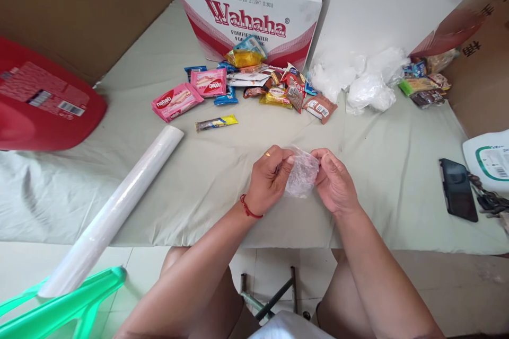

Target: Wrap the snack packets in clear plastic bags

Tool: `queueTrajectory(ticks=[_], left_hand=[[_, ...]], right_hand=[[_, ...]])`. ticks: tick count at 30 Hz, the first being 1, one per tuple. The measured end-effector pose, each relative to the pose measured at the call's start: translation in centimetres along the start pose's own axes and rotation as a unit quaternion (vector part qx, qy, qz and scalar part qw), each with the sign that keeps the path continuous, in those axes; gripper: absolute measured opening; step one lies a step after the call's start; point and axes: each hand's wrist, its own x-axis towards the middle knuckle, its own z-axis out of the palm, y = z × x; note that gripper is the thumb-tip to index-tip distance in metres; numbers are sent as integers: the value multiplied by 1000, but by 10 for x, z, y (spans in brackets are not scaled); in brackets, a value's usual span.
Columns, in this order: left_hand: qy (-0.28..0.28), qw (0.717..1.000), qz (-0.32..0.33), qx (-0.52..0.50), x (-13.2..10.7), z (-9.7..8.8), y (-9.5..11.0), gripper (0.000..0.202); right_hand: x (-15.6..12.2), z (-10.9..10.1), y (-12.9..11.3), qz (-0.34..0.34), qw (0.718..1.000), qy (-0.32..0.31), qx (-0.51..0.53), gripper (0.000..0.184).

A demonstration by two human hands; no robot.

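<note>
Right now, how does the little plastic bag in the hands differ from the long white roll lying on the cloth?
The plastic bag is small, crumpled and clear, pinched between the left hand and right hand; the roll is long, smooth, tightly wound, untouched, overhanging the table edge. Both look like thin plastic film.

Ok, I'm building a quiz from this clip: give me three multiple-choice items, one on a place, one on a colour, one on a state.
1. Where does the phone lie? A) right of the hands B) beside the roll C) on the Wahaha box
2. What colour are the two wafer packs? A) green B) pink C) black
3. How is the clear bag held? A) flat on the cloth B) by one hand C) pinched between both hands

Answers:
1 A, it lies on the cloth near the right edge.
2 B, both wrappers are pink.
3 C, the left hand and right hand each grip one side.
</note>
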Motion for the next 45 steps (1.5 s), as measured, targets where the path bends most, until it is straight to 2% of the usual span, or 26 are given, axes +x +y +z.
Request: queueTrajectory(ticks=[3, 7, 10, 13, 16, 20, 26, 30, 34, 38, 41, 45], left_hand=[[-5, 1000, 1, -9, -1, 0, 1, 36], [20, 992, -62, -107, 1, -2, -2, 36], [54, 965, -126, -224, 6, -2, -5, 36], [74, 936, -178, -294, 11, -3, -3, 38], [65, 923, -210, -315, 14, -4, 0, 40], [65, 917, -214, -330, 14, -4, 3, 41], [85, 910, -225, -337, 15, -6, 2, 42], [107, 905, -220, -348, 15, -8, -2, 40], [114, 903, -213, -354, 13, -9, -4, 38], [134, 898, -218, -359, 12, -12, -3, 36], [144, 885, -229, -379, 13, -18, -2, 37], [123, 864, -254, -418, 15, -28, -3, 37]], right_hand=[[2, 0, 1, -23, 999, 35, -19, 39], [5, -2, 1, -9, 998, 59, 5, 42], [8, -5, 1, 26, 996, 78, 44, 43], [10, -6, 2, 54, 992, 87, 72, 42], [9, -4, 2, 26, 991, 112, 62, 41], [7, -2, 2, -62, 989, 134, -8, 46], [8, -8, 14, -106, 973, 119, -167, 24], [11, -14, 19, -138, 964, 137, -183, 25], [12, -14, 19, -126, 968, 145, -160, 32], [12, -11, 18, -87, 978, 122, -144, 37], [12, -9, 16, -51, 984, 109, -132, 40], [13, -8, 11, -32, 985, 126, -111, 37]])
